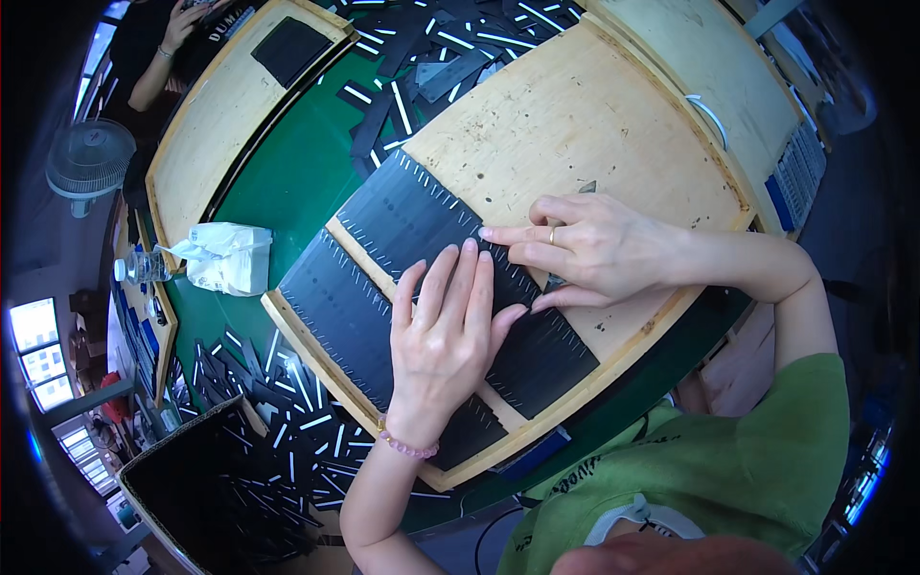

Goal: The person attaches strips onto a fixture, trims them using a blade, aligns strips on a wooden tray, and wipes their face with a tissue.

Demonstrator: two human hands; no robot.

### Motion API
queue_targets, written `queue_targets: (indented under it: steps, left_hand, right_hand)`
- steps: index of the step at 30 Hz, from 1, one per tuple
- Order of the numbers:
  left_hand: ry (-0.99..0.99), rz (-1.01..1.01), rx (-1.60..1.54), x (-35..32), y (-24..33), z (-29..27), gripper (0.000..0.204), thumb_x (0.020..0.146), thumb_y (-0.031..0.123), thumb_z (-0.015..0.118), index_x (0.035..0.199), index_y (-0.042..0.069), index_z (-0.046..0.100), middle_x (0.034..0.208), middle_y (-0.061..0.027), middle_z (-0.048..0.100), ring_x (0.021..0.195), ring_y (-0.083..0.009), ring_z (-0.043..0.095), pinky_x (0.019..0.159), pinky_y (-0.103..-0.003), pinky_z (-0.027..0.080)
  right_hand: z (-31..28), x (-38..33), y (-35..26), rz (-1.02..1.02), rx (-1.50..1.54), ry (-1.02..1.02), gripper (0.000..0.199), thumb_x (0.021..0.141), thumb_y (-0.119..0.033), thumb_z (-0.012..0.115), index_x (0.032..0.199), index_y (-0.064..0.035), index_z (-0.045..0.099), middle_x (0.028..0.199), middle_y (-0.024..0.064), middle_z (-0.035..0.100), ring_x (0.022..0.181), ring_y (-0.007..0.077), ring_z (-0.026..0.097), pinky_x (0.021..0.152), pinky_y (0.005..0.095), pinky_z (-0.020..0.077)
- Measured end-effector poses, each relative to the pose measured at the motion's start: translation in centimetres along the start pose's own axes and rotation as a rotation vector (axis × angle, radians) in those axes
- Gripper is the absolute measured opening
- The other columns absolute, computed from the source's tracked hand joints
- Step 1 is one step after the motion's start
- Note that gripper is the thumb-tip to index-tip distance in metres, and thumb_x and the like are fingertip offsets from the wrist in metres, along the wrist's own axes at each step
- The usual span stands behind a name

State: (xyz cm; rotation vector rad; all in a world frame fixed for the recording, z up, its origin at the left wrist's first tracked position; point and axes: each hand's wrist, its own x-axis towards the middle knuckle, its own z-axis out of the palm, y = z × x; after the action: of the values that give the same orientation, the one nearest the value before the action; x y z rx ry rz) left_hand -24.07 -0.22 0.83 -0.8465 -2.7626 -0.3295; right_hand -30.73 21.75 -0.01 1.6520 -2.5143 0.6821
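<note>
A wooden board with raised edges point(594, 105) lies in front of me, with two rows of thin black strips point(398, 206) laid side by side on it. Short pale ends stick out along the rows' edges. My left hand point(446, 311) rests flat on the strips, its fingers stretched out, the thumb apart. At the right-hand edge of the upper row, my right hand point(575, 251) touches the strip ends with index fingertip and thumb. Its other fingers are curled around a grey metal tool point(554, 282), mostly hidden under the hand; its exact kind is unclear.
Loose black strips with white ends point(402, 105) lie piled on the green table point(287, 177) beyond the board and at lower left. A black bin point(182, 470), a tissue pack point(230, 259) and a bottle point(142, 267) are leftward. Across the table, another person point(158, 72) sits behind another board.
</note>
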Motion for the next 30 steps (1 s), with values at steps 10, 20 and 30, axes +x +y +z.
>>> queue_targets:
  steps: [10,20,30]
  left_hand:
    - [0.032,-0.013,0.012,0.3,-1.2,0.5,0.047,0.079,0.028,0.072,0.115,0.000,0.062,0.118,-0.0124,0.063,0.111,-0.0267,0.056,0.097,-0.043,0.041]
    - [0.070,-0.011,0.078,1.4,-3.1,0.5,0.049,0.080,0.034,0.070,0.112,-0.002,0.062,0.115,-0.0133,0.063,0.110,-0.0250,0.056,0.098,-0.042,0.040]
    - [0.073,-0.026,0.093,1.7,-3.6,0.9,0.048,0.082,0.034,0.069,0.112,-0.002,0.062,0.116,-0.0137,0.063,0.112,-0.0256,0.055,0.099,-0.043,0.040]
  right_hand:
    - [-0.2,1.3,1.0,-0.005,-0.024,0.018,0.050,0.079,-0.038,0.071,0.111,-0.0027,0.057,0.125,0.0104,0.059,0.095,0.0243,0.056,0.078,0.0339,0.0525]
    - [0.3,2.5,1.8,0.012,-0.021,-0.030,0.046,0.082,-0.037,0.068,0.109,-0.0029,0.056,0.126,0.0109,0.057,0.098,0.0254,0.055,0.083,0.0352,0.0511]
    - [1.0,3.9,3.7,0.002,-0.075,0.013,0.048,0.084,-0.039,0.066,0.115,-0.0041,0.055,0.133,0.0103,0.053,0.103,0.0266,0.055,0.082,0.0368,0.0525]
